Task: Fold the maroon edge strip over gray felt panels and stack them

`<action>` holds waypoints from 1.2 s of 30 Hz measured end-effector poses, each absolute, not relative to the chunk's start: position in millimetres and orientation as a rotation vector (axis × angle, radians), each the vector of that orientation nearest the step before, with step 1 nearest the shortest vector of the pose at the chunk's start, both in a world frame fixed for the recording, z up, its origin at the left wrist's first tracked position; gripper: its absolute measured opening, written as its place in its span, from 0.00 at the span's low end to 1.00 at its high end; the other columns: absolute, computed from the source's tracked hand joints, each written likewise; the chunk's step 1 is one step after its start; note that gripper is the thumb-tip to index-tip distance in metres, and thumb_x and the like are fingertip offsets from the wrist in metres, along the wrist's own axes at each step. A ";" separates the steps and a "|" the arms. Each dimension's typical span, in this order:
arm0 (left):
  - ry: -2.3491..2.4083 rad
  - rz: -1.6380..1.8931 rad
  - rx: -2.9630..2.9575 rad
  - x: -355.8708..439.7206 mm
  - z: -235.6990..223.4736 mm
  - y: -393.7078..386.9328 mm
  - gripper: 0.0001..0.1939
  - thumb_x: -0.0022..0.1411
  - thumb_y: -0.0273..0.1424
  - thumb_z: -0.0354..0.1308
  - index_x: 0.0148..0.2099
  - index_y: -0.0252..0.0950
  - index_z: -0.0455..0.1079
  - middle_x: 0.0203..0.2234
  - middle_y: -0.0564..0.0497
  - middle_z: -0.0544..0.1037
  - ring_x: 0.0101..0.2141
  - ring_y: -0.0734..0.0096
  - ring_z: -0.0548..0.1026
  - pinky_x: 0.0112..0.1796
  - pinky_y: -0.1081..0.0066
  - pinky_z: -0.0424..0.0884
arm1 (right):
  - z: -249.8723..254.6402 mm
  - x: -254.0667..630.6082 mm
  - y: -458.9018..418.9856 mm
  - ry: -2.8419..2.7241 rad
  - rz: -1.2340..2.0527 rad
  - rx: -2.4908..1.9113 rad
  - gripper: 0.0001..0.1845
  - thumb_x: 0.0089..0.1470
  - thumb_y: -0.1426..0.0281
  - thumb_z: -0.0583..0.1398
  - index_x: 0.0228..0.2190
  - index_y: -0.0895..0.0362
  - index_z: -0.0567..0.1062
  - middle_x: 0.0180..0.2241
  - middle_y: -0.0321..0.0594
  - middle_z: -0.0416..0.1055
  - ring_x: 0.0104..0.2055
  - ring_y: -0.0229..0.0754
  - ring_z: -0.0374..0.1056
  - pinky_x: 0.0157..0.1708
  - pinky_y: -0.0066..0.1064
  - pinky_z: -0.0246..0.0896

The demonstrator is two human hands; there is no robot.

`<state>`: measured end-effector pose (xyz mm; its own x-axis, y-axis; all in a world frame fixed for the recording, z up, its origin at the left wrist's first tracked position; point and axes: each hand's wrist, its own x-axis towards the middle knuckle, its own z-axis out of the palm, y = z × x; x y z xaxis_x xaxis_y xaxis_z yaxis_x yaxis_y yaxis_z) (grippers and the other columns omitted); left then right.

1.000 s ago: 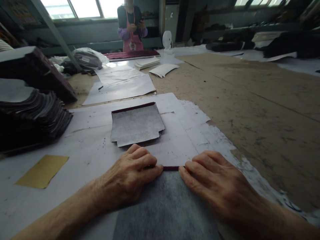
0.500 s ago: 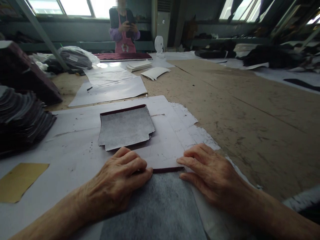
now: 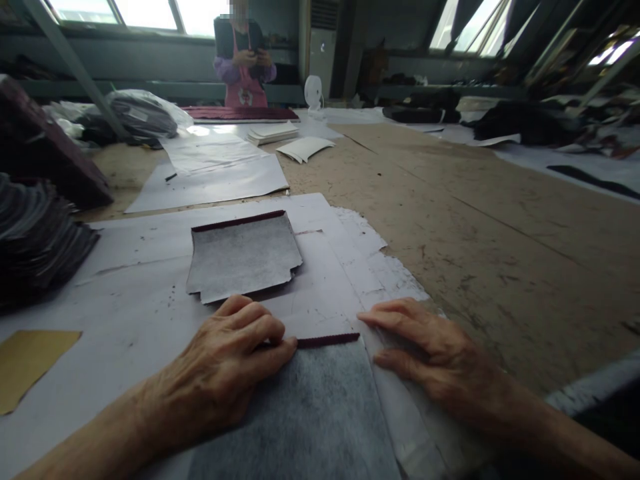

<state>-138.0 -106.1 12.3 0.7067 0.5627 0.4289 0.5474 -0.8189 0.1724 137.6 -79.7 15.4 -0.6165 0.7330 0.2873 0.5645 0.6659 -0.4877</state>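
Observation:
A grey-backed fabric piece (image 3: 305, 407) lies in front of me, its far edge folded over into a narrow maroon strip. My left hand (image 3: 227, 363) is closed at the strip's left end, thumb and curled fingers pressed on the fold; that corner is hidden under them. Just off the right end of the strip, my right hand (image 3: 425, 353) rests on the white paper, thumb and fingers apart, holding nothing. Beyond my left hand lies a second grey fabric piece (image 3: 245, 257) with a maroon folded edge and notched near corners.
White paper (image 3: 140, 267) covers the near table. A stack of fabric pieces (image 3: 40, 240) stands at left, with a yellow card (image 3: 35, 360) nearer me. Farther off are white sheets (image 3: 210, 177), a small white fan (image 3: 313, 93) and a person (image 3: 245, 60) in a pink apron.
My right hand has let go of the folded edge and moved right, its thumb and fingers spreading. My left hand stays on the fold. The whole view has shifted somewhat to the right.

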 end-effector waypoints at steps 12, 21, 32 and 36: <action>0.951 0.736 2.880 -137.2 13.2 -105.3 0.16 0.58 0.19 0.43 0.44 0.34 0.68 0.32 0.47 0.70 0.32 0.69 0.64 0.36 0.62 0.59 | 22.2 123.1 -85.8 -2.299 0.350 -1.034 0.11 0.50 0.75 0.59 0.38 0.57 0.74 0.35 0.40 0.70 0.39 0.41 0.65 0.39 0.33 0.62; 0.991 0.758 2.766 -140.2 11.5 -105.6 0.15 0.57 0.19 0.47 0.43 0.35 0.69 0.32 0.48 0.69 0.33 0.68 0.64 0.35 0.64 0.62 | 15.3 63.0 -95.2 -2.575 0.069 -0.647 0.14 0.53 0.81 0.49 0.32 0.66 0.74 0.29 0.47 0.68 0.31 0.43 0.60 0.30 0.36 0.63; 1.100 0.842 2.574 -177.8 11.3 -120.1 0.17 0.59 0.17 0.47 0.48 0.33 0.68 0.32 0.47 0.69 0.32 0.72 0.66 0.33 0.70 0.66 | 10.3 64.1 -89.0 -2.618 0.083 -0.544 0.19 0.51 0.83 0.48 0.42 0.69 0.71 0.33 0.47 0.69 0.34 0.43 0.61 0.34 0.34 0.65; 1.093 0.839 2.711 -177.4 11.0 -121.4 0.15 0.57 0.17 0.48 0.46 0.32 0.67 0.32 0.46 0.69 0.32 0.70 0.64 0.32 0.69 0.66 | 13.9 58.9 -88.9 -2.699 0.016 -0.592 0.24 0.44 0.83 0.50 0.45 0.64 0.71 0.33 0.45 0.69 0.33 0.43 0.62 0.34 0.34 0.65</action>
<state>-177.4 -121.4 11.0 0.5906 0.6665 0.4549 0.6113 -0.7375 0.2869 58.9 -88.9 13.9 -0.8406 0.4059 0.3587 0.4017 0.9114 -0.0901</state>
